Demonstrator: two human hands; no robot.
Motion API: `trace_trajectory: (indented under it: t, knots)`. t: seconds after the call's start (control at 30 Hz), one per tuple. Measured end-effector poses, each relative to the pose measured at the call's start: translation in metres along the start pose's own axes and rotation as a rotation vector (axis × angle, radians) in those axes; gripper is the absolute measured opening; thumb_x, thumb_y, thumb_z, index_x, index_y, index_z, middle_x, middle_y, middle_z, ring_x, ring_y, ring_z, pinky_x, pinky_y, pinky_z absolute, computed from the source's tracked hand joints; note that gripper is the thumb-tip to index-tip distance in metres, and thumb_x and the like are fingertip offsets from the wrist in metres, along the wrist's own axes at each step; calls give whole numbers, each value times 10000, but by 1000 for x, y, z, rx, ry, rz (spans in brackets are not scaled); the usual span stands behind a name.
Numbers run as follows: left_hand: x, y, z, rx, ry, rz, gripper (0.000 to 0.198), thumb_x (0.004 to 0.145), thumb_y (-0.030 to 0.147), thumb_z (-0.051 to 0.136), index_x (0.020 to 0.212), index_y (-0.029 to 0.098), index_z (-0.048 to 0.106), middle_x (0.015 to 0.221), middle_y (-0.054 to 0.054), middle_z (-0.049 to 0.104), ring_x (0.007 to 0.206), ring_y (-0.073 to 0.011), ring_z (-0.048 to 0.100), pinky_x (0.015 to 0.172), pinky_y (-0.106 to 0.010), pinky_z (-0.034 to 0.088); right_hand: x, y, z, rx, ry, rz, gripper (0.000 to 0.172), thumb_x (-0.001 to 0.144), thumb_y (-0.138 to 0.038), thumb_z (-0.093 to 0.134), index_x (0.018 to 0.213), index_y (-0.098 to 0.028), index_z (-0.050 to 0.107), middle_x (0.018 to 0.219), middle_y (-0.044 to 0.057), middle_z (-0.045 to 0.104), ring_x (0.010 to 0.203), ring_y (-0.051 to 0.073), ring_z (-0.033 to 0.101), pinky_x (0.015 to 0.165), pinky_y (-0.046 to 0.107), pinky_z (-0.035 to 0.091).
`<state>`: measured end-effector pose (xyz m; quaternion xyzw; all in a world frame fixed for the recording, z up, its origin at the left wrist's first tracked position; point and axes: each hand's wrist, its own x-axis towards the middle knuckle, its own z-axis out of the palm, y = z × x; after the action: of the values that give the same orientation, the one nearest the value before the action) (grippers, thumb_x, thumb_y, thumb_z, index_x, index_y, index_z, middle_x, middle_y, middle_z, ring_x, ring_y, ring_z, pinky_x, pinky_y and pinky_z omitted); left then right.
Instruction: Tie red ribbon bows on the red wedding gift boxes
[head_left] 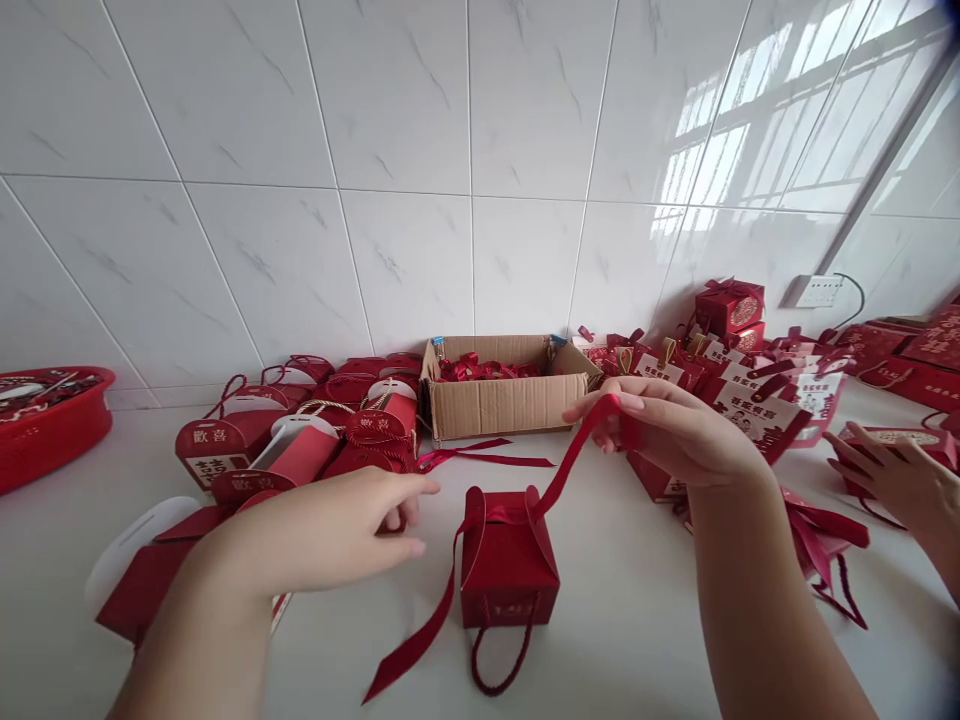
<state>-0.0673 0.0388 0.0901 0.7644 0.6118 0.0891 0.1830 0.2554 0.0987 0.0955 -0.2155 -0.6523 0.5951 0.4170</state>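
Red ribbon (570,460) runs through the folded top of a small red gift box (508,565) that stands upright near the front edge of the white counter (637,620), between the two hands. One end rises slanting up and to the right into the right hand (675,435), which pinches it between thumb and fingertips above and behind the box. The other end trails down off the box's left side toward the front edge. The left hand (322,535) is nearer the box, just beside its left side but apart from it, fingers stretched loosely toward it; whether they pinch anything cannot be told. A dark cord handle (502,660) hangs down the box's front. Behind, against the tiled wall (450,150), sits an open cardboard box (502,405) of red ribbons, with a loose ribbon (487,455) lying before it. Flat red boxes (300,440) crowd the back left, a red basket (45,430) sits at the left edge, and printed boxes (757,400) pile up at the right, where another person's hand (896,475) works.
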Motion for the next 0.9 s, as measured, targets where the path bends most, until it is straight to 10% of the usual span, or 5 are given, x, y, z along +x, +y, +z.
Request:
trace_trajectory:
  t: [0.13,0.33,0.53,0.77,0.9]
  knots:
    - [24,14,8,44,-244,-2,564,719,542,561,1233,310,575,1044,-58,665,840,-218,630,659,-258,450,5,2,6,5,-91,-107,219,851,-380,588,901,-217,726,974,72,685,654,134,565,653,293,475]
    - [52,15,19,-17,-499,124,206,701,372,599,808,227,699,824,-9,680,749,-187,598,624,-232,411,10,6,10,1,-78,-210,398,845,-566,517,874,-242,747,680,48,645,623,176,566,618,318,470]
    - [40,8,-1,-139,-377,133,244,774,406,574,671,185,567,712,6,612,633,-133,518,547,-215,358,11,4,6,40,58,-210,579,837,-699,372,813,-262,751,773,52,673,647,182,574,655,336,489]
    - [27,3,-14,-569,-382,68,234,838,382,552,990,237,450,633,33,598,529,-124,548,532,-232,437,11,5,6,120,64,-266,267,879,-394,524,844,-246,744,825,32,673,701,153,586,661,292,494]
    - [20,-2,-23,-443,-387,182,243,783,312,616,999,241,534,697,22,596,643,-126,554,612,-220,451,10,7,4,73,68,-264,134,804,-198,622,860,-240,737,739,5,646,697,120,574,693,255,493]
